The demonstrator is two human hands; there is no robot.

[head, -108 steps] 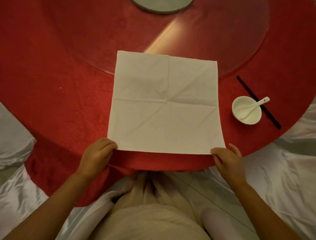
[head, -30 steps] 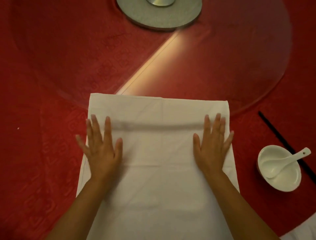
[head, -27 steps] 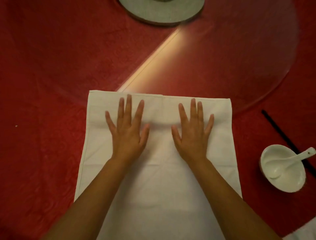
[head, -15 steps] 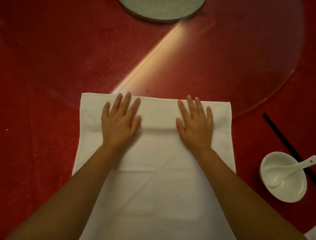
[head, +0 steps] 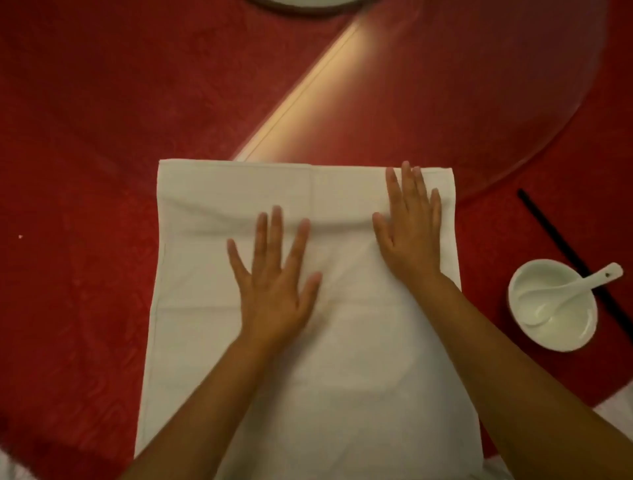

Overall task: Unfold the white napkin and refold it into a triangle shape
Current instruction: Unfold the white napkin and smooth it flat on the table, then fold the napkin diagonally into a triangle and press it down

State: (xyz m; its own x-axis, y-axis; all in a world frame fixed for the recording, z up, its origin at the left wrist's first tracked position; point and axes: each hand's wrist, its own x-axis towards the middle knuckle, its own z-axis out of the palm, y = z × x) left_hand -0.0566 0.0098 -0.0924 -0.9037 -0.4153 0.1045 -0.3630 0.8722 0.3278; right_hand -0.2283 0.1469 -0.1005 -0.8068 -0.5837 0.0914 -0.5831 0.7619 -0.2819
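The white napkin (head: 205, 281) lies spread flat on the red tablecloth (head: 75, 240), its far edge resting on the rim of the glass turntable (head: 479, 102). Faint crease lines cross it. My left hand (head: 274, 284) presses palm-down on the middle of the cloth with fingers spread. My right hand (head: 412, 233) lies flat near the far right corner, fingertips reaching the far edge. Both forearms cover the near part of the napkin.
A small white bowl (head: 561, 329) with a white ceramic spoon (head: 589, 284) in it stands to the right of the napkin. Black chopsticks (head: 555, 240) lie behind the bowl. A grey turntable base (head: 308, 4) shows at the top edge.
The napkin was pulled from the near table edge, then smoothed. In the last half second my left hand slid nearer and toward the centre, and my right hand moved out to the right corner.
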